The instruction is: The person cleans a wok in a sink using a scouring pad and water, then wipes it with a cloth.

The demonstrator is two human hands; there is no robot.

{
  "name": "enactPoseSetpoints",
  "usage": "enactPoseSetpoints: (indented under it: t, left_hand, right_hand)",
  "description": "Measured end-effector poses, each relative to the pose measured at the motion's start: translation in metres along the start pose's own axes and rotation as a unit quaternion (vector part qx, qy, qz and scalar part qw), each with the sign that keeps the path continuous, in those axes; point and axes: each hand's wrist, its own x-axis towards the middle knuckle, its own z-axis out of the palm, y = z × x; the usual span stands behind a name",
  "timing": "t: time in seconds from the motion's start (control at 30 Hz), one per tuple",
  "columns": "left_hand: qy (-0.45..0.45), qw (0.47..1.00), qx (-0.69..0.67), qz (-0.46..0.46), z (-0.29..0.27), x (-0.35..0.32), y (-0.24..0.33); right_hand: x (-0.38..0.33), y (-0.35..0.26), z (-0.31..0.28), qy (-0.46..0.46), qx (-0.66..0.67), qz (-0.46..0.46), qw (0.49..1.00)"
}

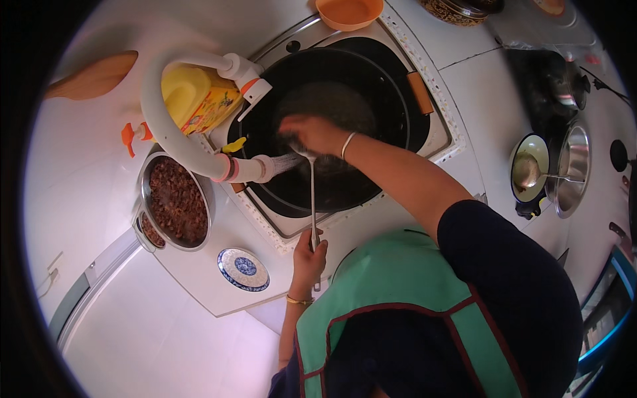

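The left hand (309,263) wraps its fingers round the utensil (313,199) near its handle's end; the head lies ahead of them, at the right hand (318,134), whose blurred fingers I cannot read. Probably stiff, fairly light, slippery wet; best gripped low on the handle.

Meets an obstacle left of the wok (388,109) in the arched white faucet (152,99), with the yellow jug (189,99) filling much of the arch and the metal pan (210,211) just beside its near side, and over the wok in the right forearm (405,169) and the metal utensil (313,192) spanning right hand (317,134) to left hand (310,259). Runs open along the bare counter (484,99) right of the sink (456,126), as far as the pale bowl (529,147), and through the gap between the blue-and-white plate (243,269) and the left hand.
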Motion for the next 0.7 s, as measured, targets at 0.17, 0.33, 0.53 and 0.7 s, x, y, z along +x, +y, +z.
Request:
enactPoseSetpoints:
  t: [0.17, 0.33, 0.53, 0.7]
  left_hand:
    - [0.054, 0.997, 0.038, 0.045, -0.028, 0.003, -0.014]
    - [0.108, 0.986, 0.098, 0.077, -0.035, 0.016, -0.039]
    - [0.098, 0.985, 0.129, 0.064, -0.034, 0.008, -0.027]
    - [0.108, 0.983, 0.103, 0.109, -0.044, 0.006, -0.045]
  right_hand:
    - [-0.026, 0.017, -0.019, 0.009, -0.165, 0.075, 0.983]
    - [-0.011, -0.009, -0.095, 0.254, -0.292, 0.029, 0.922]
    - [0.006, 0.006, -0.139, 0.121, -0.361, 0.197, 0.903]
    - [0.008, 0.021, -0.132, 0.108, -0.35, 0.167, 0.915]
